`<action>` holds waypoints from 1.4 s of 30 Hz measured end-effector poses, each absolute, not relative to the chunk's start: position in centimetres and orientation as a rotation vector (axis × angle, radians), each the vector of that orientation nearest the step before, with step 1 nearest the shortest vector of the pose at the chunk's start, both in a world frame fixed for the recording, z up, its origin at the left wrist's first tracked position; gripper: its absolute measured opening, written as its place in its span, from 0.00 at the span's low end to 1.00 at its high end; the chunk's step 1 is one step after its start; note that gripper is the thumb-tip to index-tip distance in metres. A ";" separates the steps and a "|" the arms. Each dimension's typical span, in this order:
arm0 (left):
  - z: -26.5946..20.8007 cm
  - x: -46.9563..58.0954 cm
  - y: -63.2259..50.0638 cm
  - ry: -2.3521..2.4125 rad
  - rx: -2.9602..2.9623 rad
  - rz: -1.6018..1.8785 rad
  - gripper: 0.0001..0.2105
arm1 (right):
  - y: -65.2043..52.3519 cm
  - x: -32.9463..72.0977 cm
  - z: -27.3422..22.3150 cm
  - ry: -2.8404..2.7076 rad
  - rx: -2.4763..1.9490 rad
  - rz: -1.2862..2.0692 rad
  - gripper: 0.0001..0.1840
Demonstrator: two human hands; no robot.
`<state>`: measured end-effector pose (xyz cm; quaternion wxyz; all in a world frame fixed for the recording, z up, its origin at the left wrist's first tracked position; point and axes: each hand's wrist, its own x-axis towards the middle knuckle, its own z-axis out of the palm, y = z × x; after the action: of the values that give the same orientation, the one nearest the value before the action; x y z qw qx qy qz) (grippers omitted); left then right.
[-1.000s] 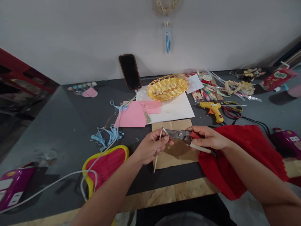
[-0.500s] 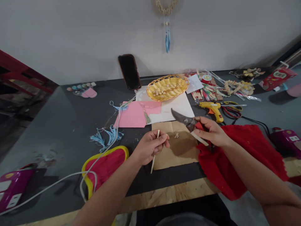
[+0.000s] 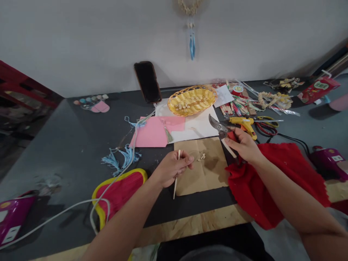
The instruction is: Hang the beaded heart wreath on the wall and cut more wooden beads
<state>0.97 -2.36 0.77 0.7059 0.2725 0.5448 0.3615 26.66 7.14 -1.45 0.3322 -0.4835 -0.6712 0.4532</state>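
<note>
Wooden stick between pinched fingers

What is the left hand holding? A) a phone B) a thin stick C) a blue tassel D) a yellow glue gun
B: the left hand pinches a thin pale stick above the brown paper, while the glue gun, phone and tassels lie elsewhere on the table.

shears lifted off stick by right hand, moved up-right toward glue gun | cut bits dropped on brown paper | left hand lowered slightly
</note>
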 end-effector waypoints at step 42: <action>0.9 1.6 -2.0 1.300 0.514 1.032 0.09 | 5.6 26.2 -0.6 -2.630 -0.927 0.069 0.18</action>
<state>1.58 -2.04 0.90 0.6456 0.2259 0.5713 0.4536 26.20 5.62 -0.62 0.1751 -0.3272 -0.9283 0.0245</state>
